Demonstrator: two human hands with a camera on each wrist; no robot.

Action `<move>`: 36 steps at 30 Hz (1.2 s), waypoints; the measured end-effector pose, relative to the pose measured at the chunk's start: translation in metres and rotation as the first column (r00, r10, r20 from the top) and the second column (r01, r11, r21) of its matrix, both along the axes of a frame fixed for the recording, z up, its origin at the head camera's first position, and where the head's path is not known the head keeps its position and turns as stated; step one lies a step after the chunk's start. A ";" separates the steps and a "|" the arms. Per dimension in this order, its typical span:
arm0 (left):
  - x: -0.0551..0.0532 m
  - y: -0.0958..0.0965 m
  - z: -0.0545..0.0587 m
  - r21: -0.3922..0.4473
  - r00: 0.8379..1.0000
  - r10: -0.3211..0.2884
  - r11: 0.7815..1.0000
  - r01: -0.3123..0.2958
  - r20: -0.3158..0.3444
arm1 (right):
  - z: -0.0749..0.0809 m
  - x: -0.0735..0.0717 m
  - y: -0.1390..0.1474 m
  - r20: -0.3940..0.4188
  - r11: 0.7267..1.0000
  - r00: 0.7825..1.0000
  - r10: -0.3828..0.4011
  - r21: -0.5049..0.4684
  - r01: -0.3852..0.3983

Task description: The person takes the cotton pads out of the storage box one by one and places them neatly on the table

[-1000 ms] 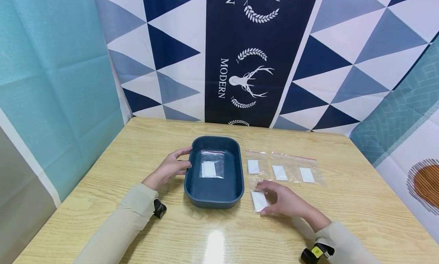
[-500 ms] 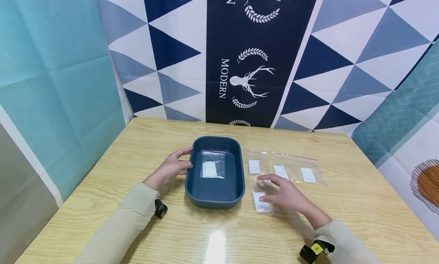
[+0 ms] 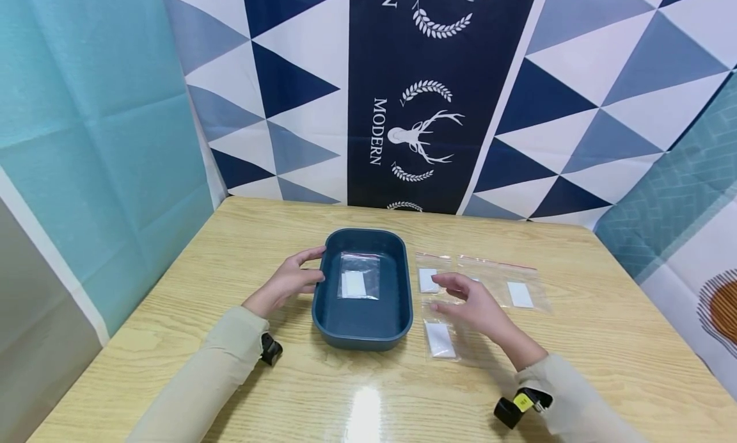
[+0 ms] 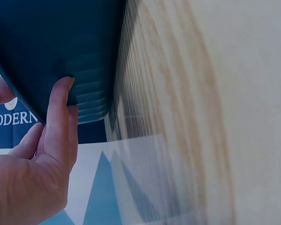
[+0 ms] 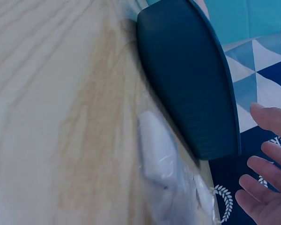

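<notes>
A dark blue rectangular tub (image 3: pixel 364 321) stands on the wooden table. Inside it lies a clear zip bag (image 3: pixel 354 284) with a white rectangular piece in it. My left hand (image 3: pixel 289 281) touches the tub's left side; in the left wrist view its extended fingers (image 4: pixel 59 108) lie against the outer wall. Right of the tub, several similar zip bags lie flat: a near one (image 3: pixel 440 340), a far left one (image 3: pixel 427 280) and a far right one (image 3: pixel 520 294). My right hand (image 3: pixel 480 308) hovers over them with spread fingers, holding nothing, partly hiding the middle bag.
The table (image 3: pixel 265 392) is light wood. Patterned cloth (image 3: pixel 403 110) hangs along its back edge, and a turquoise cloth (image 3: pixel 103 110) hangs at the left. Each wrist carries a small black camera, the right one (image 3: pixel 509 411) with a yellow label.
My right hand has let go of the near bag, lifted, and moved away over the far bags. The near bag stays lying on the table. My left hand keeps its place at the tub.
</notes>
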State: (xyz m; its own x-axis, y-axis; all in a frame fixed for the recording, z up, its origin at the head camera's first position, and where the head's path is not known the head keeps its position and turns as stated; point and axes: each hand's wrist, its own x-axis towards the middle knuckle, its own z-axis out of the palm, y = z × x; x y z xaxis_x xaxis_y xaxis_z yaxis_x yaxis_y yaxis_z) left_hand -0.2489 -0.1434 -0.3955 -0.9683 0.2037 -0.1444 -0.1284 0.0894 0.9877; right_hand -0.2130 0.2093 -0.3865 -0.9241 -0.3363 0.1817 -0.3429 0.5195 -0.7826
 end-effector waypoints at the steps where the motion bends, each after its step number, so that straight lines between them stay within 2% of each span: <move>1: 0.000 0.000 0.000 0.001 1.000 0.003 1.000 -0.003 0.001 | 0.001 -0.002 -0.001 0.001 1.000 1.000 0.003 -0.014 -0.003; 11: -0.001 0.000 -0.001 -0.003 1.000 -0.002 1.000 0.002 0.000 | 0.013 -0.012 -0.012 0.073 0.999 0.997 -0.033 -0.041 0.036; 14: 0.001 0.000 0.002 0.005 1.000 -0.010 1.000 0.010 0.002 | 0.016 -0.015 -0.015 0.086 0.998 0.996 -0.035 -0.048 0.040; 21: -0.002 0.000 -0.001 -0.003 1.000 0.001 1.000 -0.001 0.003 | 0.022 -0.021 -0.023 0.059 0.997 0.998 -0.006 -0.075 0.011; 28: -0.002 0.000 -0.002 -0.001 1.000 -0.001 1.000 0.001 0.004 | 0.029 -0.026 -0.034 0.105 0.998 0.994 -0.032 -0.049 0.038; 36: -0.002 0.000 -0.002 -0.017 1.000 0.001 1.000 -0.001 -0.004 | 0.033 -0.033 -0.045 0.107 0.996 0.994 -0.008 -0.082 0.017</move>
